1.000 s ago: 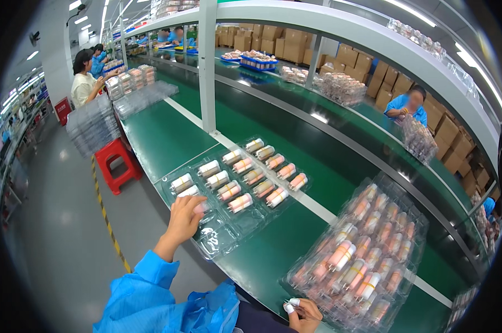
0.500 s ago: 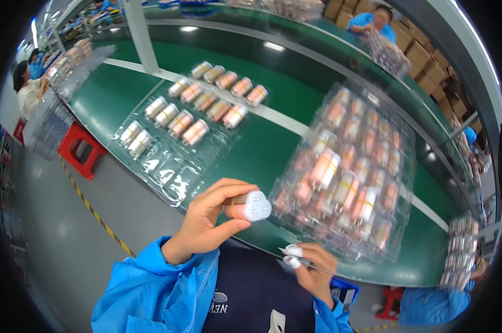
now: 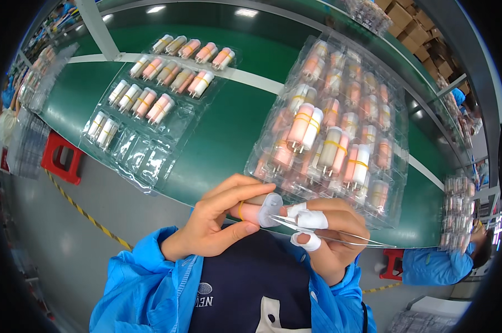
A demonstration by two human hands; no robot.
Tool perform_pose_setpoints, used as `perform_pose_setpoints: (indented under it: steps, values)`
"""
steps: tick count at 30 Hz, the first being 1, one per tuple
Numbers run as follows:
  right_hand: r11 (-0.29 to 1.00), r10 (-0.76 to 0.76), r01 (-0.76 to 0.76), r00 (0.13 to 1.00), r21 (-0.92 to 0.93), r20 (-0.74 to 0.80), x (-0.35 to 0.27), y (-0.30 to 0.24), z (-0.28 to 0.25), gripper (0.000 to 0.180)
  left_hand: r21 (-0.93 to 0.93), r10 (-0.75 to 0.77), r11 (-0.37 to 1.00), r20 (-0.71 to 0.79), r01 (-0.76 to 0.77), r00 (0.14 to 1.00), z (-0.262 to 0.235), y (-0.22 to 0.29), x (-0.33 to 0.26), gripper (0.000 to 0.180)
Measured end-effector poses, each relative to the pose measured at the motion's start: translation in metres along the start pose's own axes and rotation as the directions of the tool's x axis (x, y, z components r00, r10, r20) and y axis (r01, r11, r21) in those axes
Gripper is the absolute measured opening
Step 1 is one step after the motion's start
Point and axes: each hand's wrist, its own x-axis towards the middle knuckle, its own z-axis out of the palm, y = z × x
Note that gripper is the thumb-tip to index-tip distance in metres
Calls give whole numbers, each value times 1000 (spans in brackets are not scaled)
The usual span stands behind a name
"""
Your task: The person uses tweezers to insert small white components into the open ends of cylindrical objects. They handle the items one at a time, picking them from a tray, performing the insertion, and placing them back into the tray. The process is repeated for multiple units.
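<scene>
My left hand [image 3: 211, 219] grips a bundle of tubes [image 3: 252, 212], pink and greyish-tan, tied round with a yellow band. The bundle's lobed grey-white end cap [image 3: 270, 209] faces my right hand. Between the fingers of my right hand [image 3: 340, 236] is a pair of metal tweezers [image 3: 301, 228]; white tape wraps several of those fingertips. The tweezers' tips are at the end cap, but I cannot tell whether they pinch anything there. Right beyond my hands stands a stack of clear plastic trays [image 3: 392, 194] filled with similar pink, white and tan bundles [image 3: 304, 129].
A green work surface [image 3: 223, 133] runs across in front of me. On its left lies a clear tray [image 3: 137, 161] with several banded bundles in its far rows. A red stool [image 3: 62, 158] stands on the floor at left. Another person in blue [image 3: 437, 266] is at the right.
My right hand has risen leftward, bringing the tweezers' tips to the bundle's end cap. The view has shifted, so the trays appear higher and further left. My left hand keeps hold of the bundle.
</scene>
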Motion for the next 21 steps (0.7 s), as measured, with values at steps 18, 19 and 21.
perform_pose_setpoints:
  steps: [18, 19, 21]
  values:
    - [995, 96, -96, 994, -3, -53, 0, 15, 6, 21, -38, -19, 999, 2, 19, 1000, -2, -8, 6, 51]
    - [996, 92, -92, 995, -13, -46, 1, 15, 6, 20, -31, -15, 999, 1, 15, 1000, -3, -9, 6, 51]
    - [996, 84, -85, 996, -32, -33, 2, 15, 6, 19, -16, -7, 1000, -1, 7, 1000, -3, -10, 6, 51]
